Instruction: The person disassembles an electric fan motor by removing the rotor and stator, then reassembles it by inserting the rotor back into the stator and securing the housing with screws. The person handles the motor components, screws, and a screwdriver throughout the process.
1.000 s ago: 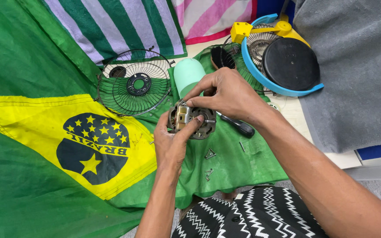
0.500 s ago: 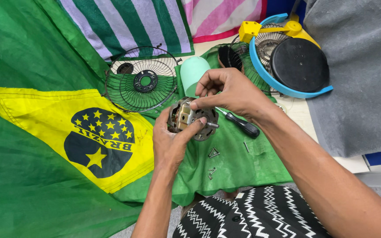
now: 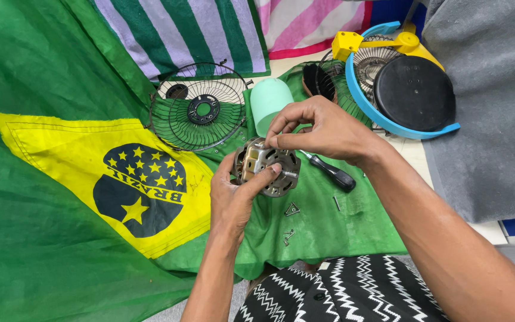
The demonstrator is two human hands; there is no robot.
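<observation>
My left hand (image 3: 238,194) grips a round metal fan motor (image 3: 267,166) from below, thumb across its front. My right hand (image 3: 323,128) comes over the top of the motor, its fingertips pinched on the upper edge of the casing. What the fingertips pinch is too small to tell. Both hands hover above a green cloth (image 3: 329,220). A black-handled screwdriver (image 3: 332,175) lies on the cloth just right of the motor. A few loose screws (image 3: 291,210) lie below it.
A black wire fan guard (image 3: 199,113) lies behind the motor beside a pale green cap (image 3: 268,101). A blue and yellow fan housing with a black disc (image 3: 413,95) stands at the back right. A grey cloth (image 3: 496,119) covers the right. A green and yellow flag (image 3: 73,179) spreads left.
The view has shifted slightly, so everything sits a little lower and to the right. Both hands stay on the motor, the right fingers still working at its top edge.
</observation>
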